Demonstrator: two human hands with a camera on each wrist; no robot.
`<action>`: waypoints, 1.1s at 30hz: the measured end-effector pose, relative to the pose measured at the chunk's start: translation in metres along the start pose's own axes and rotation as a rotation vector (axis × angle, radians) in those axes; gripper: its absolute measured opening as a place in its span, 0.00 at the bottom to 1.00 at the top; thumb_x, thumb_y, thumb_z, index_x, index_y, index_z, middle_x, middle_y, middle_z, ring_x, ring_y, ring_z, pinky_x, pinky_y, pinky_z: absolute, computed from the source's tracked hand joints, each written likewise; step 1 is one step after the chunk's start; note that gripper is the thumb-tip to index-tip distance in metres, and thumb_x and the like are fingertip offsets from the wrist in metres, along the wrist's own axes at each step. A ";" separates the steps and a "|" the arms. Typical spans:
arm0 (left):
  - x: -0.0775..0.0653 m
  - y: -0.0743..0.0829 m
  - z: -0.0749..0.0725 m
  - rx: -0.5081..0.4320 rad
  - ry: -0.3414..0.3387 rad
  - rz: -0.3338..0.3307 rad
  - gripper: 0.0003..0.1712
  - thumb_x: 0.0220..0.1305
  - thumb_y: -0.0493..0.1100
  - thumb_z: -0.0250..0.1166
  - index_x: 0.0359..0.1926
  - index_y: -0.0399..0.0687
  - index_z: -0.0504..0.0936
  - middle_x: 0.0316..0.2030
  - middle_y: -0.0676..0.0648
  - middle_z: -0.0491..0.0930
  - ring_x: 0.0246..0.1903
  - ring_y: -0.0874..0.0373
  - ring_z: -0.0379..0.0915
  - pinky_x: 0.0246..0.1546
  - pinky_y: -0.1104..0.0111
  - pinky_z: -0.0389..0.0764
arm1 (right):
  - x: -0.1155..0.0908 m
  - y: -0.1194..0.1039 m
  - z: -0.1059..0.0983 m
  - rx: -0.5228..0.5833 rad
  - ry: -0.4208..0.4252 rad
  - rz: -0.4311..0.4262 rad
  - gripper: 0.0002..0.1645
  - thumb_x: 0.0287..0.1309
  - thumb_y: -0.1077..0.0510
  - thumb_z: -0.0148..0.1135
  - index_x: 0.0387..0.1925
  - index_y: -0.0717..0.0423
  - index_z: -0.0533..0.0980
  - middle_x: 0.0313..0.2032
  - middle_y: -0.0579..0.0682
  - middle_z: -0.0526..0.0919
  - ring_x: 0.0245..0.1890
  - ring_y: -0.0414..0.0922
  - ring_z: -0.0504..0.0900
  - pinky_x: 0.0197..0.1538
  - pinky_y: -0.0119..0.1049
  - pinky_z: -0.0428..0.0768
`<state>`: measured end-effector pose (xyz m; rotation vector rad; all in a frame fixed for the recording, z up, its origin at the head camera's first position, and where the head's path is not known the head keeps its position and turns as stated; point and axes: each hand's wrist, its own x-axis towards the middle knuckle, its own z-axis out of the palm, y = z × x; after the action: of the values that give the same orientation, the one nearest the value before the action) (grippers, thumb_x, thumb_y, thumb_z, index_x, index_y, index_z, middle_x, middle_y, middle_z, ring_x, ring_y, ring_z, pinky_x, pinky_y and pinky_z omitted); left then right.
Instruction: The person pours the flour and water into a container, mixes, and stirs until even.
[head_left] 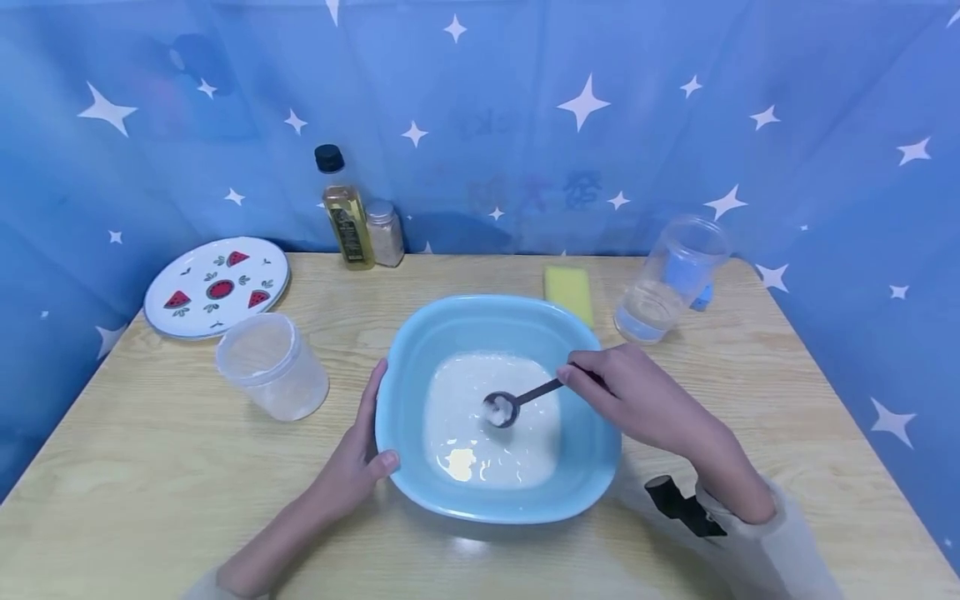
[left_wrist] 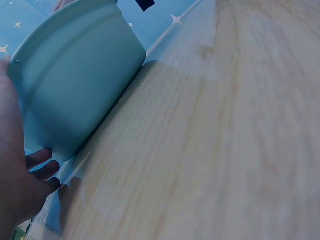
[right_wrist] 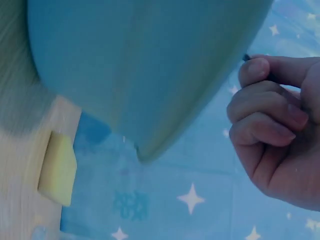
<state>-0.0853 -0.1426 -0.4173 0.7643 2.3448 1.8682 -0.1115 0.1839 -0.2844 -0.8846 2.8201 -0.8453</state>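
A light blue plastic basin (head_left: 498, 508) stands on the table with milky white liquid (head_left: 480, 375) in it. My left hand (head_left: 352, 458) holds its left side, thumb at the rim and fingers spread against the outer wall; the left wrist view shows that hand (left_wrist: 20, 165) beside the wall. My right hand (head_left: 637, 400) pinches the handle of a black measuring spoon (head_left: 542, 390) over the right rim. Some white clumpy stuff sits in the spoon's bowl, above or at the liquid. In the right wrist view the fingers (right_wrist: 265, 107) curl, and only the handle's tip shows.
Left of the basin are a translucent jar (head_left: 281, 375) and a watermelon-patterned plate (head_left: 202, 275). At the back stand an oil bottle (head_left: 347, 221) and a small shaker jar (head_left: 386, 237). A yellow sponge (head_left: 567, 292) and a clear cup (head_left: 652, 304) with some liquid are behind right.
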 end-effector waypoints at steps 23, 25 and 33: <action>-0.001 -0.003 -0.002 -0.020 -0.009 0.022 0.52 0.60 0.52 0.59 0.73 0.61 0.33 0.72 0.52 0.37 0.59 0.41 0.59 0.47 0.61 0.76 | 0.001 0.004 -0.003 -0.086 -0.114 0.061 0.20 0.64 0.59 0.53 0.15 0.47 0.67 0.11 0.37 0.56 0.12 0.33 0.56 0.17 0.27 0.60; -0.001 -0.003 -0.002 -0.010 -0.008 0.021 0.51 0.60 0.53 0.59 0.73 0.61 0.33 0.72 0.53 0.37 0.60 0.41 0.58 0.48 0.61 0.75 | -0.001 0.005 -0.008 -0.063 -0.098 0.057 0.21 0.65 0.58 0.52 0.15 0.47 0.66 0.12 0.37 0.55 0.13 0.33 0.55 0.18 0.28 0.59; -0.001 -0.003 -0.003 -0.013 -0.009 0.018 0.51 0.61 0.53 0.59 0.73 0.61 0.33 0.72 0.53 0.38 0.59 0.41 0.59 0.48 0.61 0.75 | 0.001 0.003 -0.004 0.047 -0.145 -0.029 0.20 0.67 0.55 0.50 0.17 0.48 0.68 0.12 0.35 0.53 0.13 0.31 0.53 0.17 0.26 0.59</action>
<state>-0.0862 -0.1460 -0.4198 0.7936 2.3266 1.8809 -0.1146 0.1879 -0.2830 -0.9417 2.6590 -0.8119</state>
